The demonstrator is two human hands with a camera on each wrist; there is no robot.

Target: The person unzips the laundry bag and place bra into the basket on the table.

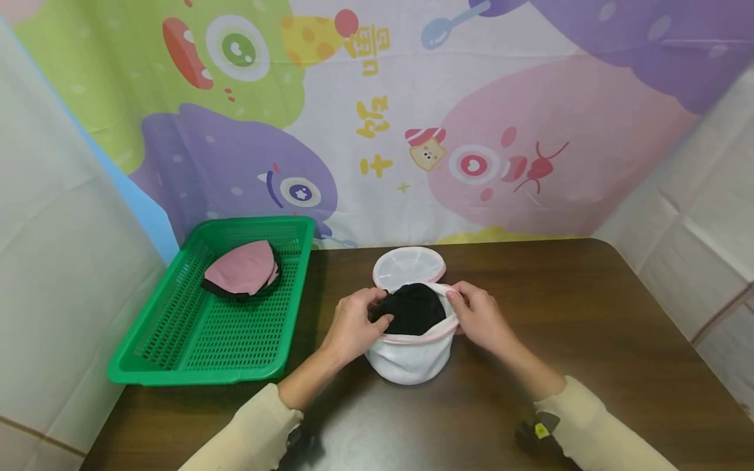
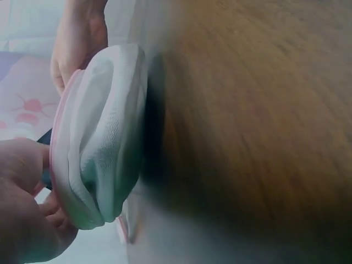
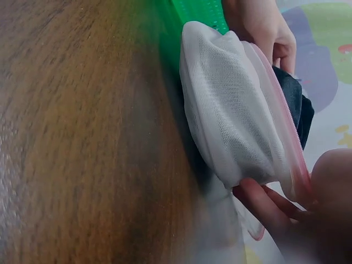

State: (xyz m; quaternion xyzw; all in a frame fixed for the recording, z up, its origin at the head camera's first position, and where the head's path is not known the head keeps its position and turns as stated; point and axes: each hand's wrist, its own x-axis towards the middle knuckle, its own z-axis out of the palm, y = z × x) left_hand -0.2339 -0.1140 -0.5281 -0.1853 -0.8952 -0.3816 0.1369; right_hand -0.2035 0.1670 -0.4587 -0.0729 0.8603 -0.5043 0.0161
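Note:
A white mesh laundry bag (image 1: 409, 360) with pink zipper edging stands on the table, its round lid (image 1: 408, 267) folded back behind it. Inside the mouth lies a rounded black cloth item (image 1: 415, 309), bulging above the rim in the right wrist view. My left hand (image 1: 356, 324) is at the left side of the mouth, thumb and fingers on the black cloth. With thumb and fingers, my right hand (image 1: 480, 317) grips the bag's rim on the right; in the right wrist view its fingers (image 3: 258, 201) lie against the outer mesh wall.
To the left stands a green plastic basket (image 1: 297, 307) holding a folded pink cloth item (image 1: 241, 267) with black edging. A cartoon-printed curtain (image 1: 377, 203) hangs behind the brown wooden table (image 1: 554, 307).

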